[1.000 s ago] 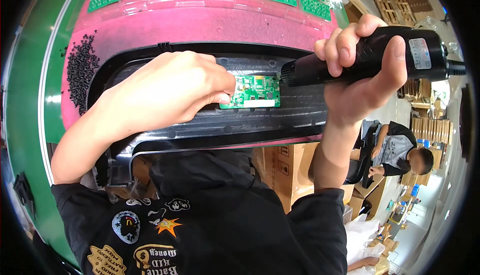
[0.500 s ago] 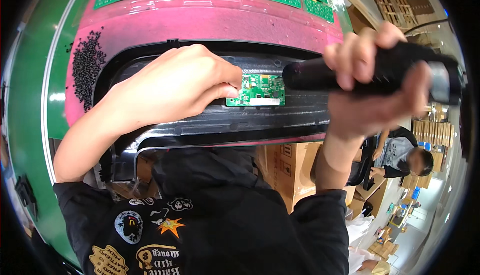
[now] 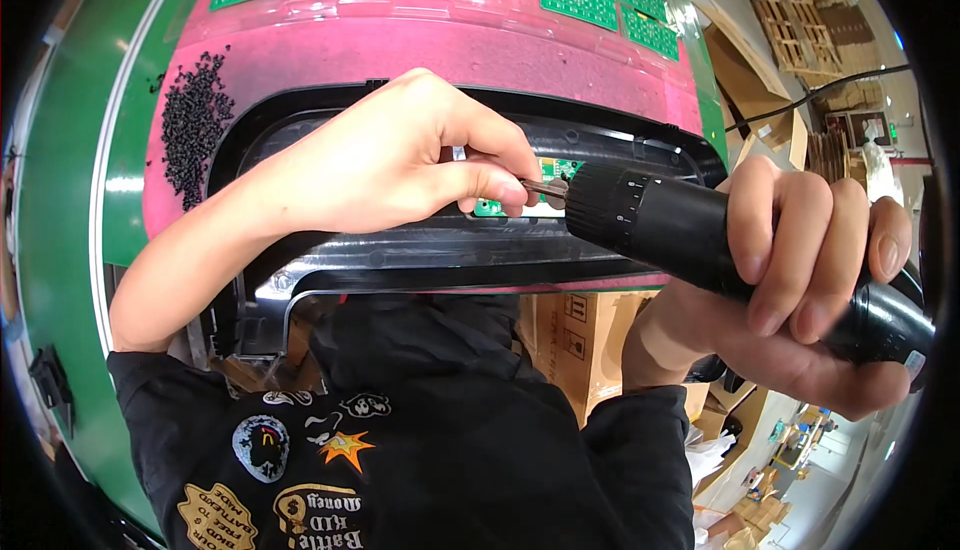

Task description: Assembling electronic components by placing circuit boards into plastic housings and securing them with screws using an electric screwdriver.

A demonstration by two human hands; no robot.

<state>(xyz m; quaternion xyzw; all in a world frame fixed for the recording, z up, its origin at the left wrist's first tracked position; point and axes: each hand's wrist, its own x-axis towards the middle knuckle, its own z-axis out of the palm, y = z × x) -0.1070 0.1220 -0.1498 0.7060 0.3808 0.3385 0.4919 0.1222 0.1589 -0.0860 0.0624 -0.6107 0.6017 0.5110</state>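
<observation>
The room is bright and the light is even. White shine glints on the glossy black plastic frame [image 3: 420,250], and a pale streak shows on the green table edge [image 3: 125,185]. The bright pink foam mat [image 3: 420,50] glows strongly. Soft shadow sits under the left hand [image 3: 390,155]. Straight lines bend near the round dark rim. The far corner looks washed out.

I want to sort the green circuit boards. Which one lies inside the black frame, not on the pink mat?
The small green board at the left hand's fingers, beside the screwdriver tip. The other boards lie in rows along the mat's far edge.
</observation>
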